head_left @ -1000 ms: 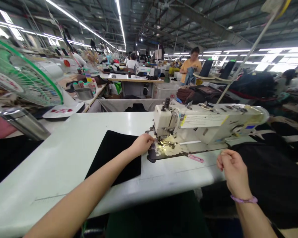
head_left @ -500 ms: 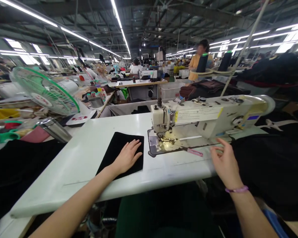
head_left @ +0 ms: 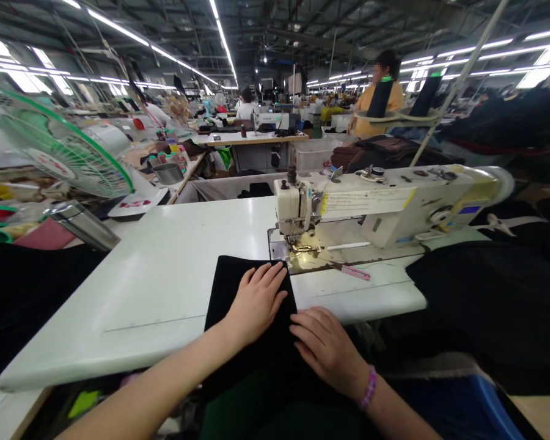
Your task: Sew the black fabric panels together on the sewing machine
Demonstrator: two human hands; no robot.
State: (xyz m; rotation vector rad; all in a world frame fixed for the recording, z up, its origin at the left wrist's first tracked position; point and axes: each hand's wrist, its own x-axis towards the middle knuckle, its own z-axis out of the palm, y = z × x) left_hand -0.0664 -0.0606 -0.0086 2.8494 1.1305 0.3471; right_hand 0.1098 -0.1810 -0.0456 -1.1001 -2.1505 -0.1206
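Note:
A piece of black fabric (head_left: 224,293) lies on the white sewing table and hangs over its front edge. My left hand (head_left: 259,299) rests flat on its upper right part, fingers stretched out. At the fabric's right edge, by the table front, my right hand (head_left: 327,345) has its fingers bent and close together on the cloth; its thumb is not clear to see. Just beyond the fabric's top right corner is the presser foot (head_left: 297,247) of a sewing machine (head_left: 357,205). Pink-handled thread snips (head_left: 355,272) and a white stick (head_left: 348,246) lie near the machine bed.
At left stand a green-rimmed fan (head_left: 64,146) and a steel flask (head_left: 82,226). More black cloth (head_left: 476,299) is piled at right. Thread cones (head_left: 379,101) sit on a stand behind the machine. A person in yellow (head_left: 366,107) stands farther back.
The black fabric has come right and toward me, under my left hand, and now hangs over the table edge. My right hand has moved left from beside the snips to the fabric's edge.

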